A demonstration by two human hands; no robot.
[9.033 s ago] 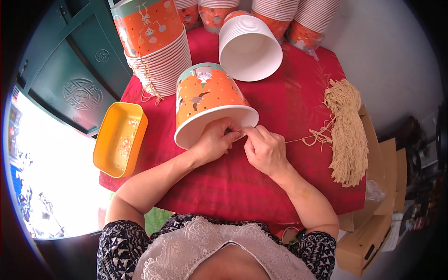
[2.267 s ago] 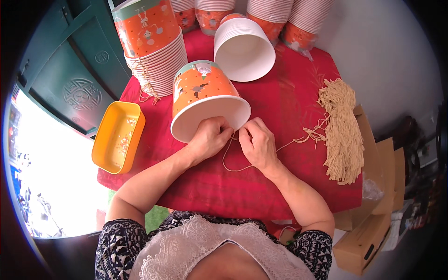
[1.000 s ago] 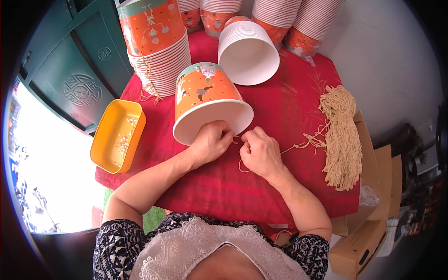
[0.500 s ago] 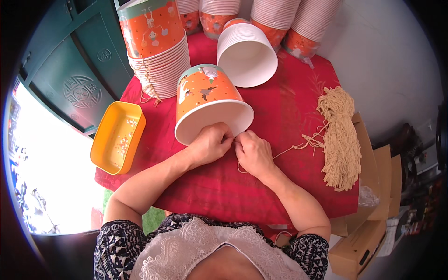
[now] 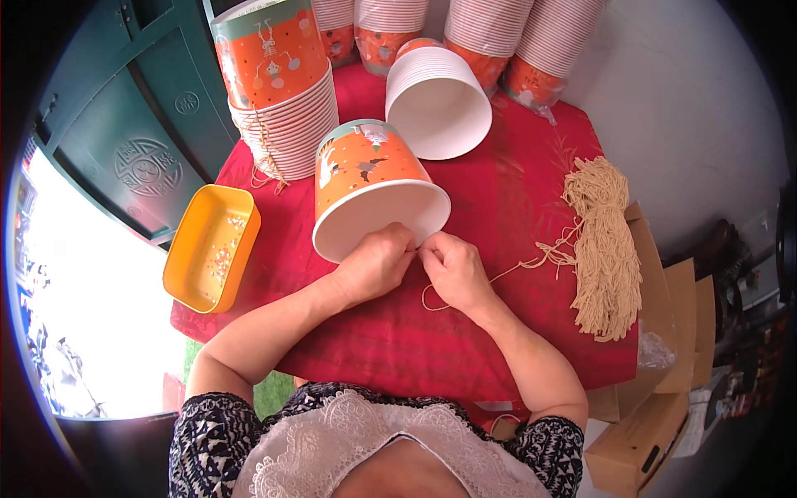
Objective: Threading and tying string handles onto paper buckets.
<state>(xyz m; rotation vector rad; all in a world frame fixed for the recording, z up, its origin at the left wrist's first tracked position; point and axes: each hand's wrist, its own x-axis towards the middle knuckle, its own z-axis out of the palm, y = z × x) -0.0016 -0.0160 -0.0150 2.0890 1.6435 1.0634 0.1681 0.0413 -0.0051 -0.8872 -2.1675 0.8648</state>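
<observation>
An orange paper bucket [image 5: 378, 170] with a green band lies tilted on the table, its white mouth toward me. Just in front of its lower right rim, my left hand [image 5: 378, 264] and my right hand [image 5: 455, 267] meet, fingertips pinched close together. Both appear to grip a thin beige string [image 5: 427, 300], which loops below my right hand and runs right to a thick hank of string [image 5: 608, 249]. The pinched bit between my fingers is mostly hidden. My left knuckles overlap the bucket's opening; whether they touch the rim I cannot tell.
A yellow tray [image 5: 245, 261] with small colourful bits stands at the left. Behind it rises a stack of buckets [image 5: 286, 124] with string hanging on it. More nested buckets [image 5: 448, 112] lie at the back, before several wrapped stacks [image 5: 552, 50]. Cardboard boxes [image 5: 656, 423] stand beyond the red-covered table [image 5: 515, 349].
Both hands stay pinched together by the bucket's rim, with only slight finger movement. The whole view has shifted very slightly. The bucket and the string hank rest where they were.
</observation>
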